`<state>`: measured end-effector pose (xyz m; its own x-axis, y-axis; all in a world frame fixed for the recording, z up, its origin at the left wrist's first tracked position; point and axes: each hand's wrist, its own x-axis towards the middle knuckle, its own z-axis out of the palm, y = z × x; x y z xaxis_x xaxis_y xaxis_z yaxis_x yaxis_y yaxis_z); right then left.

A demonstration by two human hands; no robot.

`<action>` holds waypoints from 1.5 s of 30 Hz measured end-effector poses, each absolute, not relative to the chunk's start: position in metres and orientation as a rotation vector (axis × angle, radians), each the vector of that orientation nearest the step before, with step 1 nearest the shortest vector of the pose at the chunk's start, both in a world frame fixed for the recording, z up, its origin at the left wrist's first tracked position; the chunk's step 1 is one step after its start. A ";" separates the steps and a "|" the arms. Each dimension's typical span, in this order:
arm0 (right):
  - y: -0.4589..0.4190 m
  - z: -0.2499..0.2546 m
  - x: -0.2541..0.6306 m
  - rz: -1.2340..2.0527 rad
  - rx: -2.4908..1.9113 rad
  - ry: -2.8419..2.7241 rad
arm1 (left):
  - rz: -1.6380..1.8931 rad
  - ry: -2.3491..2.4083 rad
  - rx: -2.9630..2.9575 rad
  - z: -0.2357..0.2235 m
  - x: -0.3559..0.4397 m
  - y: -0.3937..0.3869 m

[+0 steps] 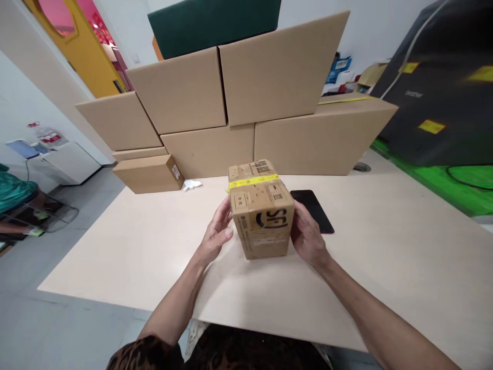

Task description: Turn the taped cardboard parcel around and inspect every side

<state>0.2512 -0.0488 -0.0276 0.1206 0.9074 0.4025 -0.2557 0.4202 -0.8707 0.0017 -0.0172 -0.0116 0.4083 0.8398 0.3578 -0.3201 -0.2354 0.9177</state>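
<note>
Between my two hands stands a small brown cardboard box (264, 218) on the table, with yellow tape across its top and "SF" printed in dark letters on the near side. My left hand (216, 234) lies against the box's left side, fingers reaching behind the edge and thumb held off it. On the opposite side, my right hand (307, 234) presses its palm and fingers to the cardboard, the fingertips partly hidden. A black tablet or phone (314, 209) lies flat just beyond my right hand.
Large cardboard boxes (208, 151) form a wall along the table's (127, 246) back, topped by a dark green box (215, 25). A smaller carton (148, 174) and a crumpled white scrap (191, 184) sit at back left. A black-covered machine (435, 92) stands right. A seated person (17, 192) is far left.
</note>
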 end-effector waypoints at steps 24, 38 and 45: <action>-0.043 -0.017 0.243 1.123 -0.821 -0.935 | 1.202 0.658 1.245 -0.008 0.012 -0.015; -0.049 -0.007 0.253 1.013 -0.747 -1.062 | 1.180 0.542 1.281 -0.014 0.016 -0.017; -0.049 -0.012 0.251 1.016 -0.702 -1.059 | 1.131 0.540 1.294 -0.011 0.015 -0.020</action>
